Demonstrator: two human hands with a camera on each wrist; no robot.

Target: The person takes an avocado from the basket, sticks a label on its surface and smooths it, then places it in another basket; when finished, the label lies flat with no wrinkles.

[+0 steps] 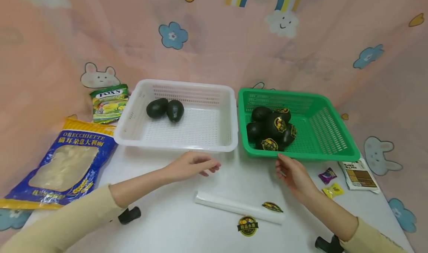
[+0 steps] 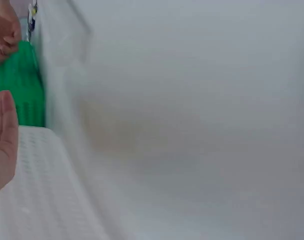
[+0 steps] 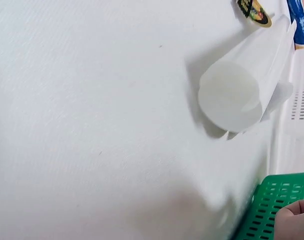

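In the head view my left hand (image 1: 192,165) hovers in front of the white basket (image 1: 187,148), its fingers loosely bent with nothing in them. Two dark avocados (image 1: 175,110) lie inside that basket. My right hand (image 1: 295,175) has its fingertips right at the front rim of the green basket (image 1: 301,156), fingers lightly curled and no object showing in them. Several avocados (image 1: 260,114) are heaped in the green basket's left half, some bearing black-and-gold stickers (image 1: 279,125). On the table in front of both hands lies a white roll (image 1: 237,207).
One sticker (image 1: 247,226) lies before the roll; another (image 1: 272,207) is at its right end. At left are an orecchiette bag (image 1: 63,164) and a green candy bag (image 1: 109,102). Purple (image 1: 327,175) and yellow (image 1: 332,190) candies and a white-and-brown packet (image 1: 360,175) sit at right.
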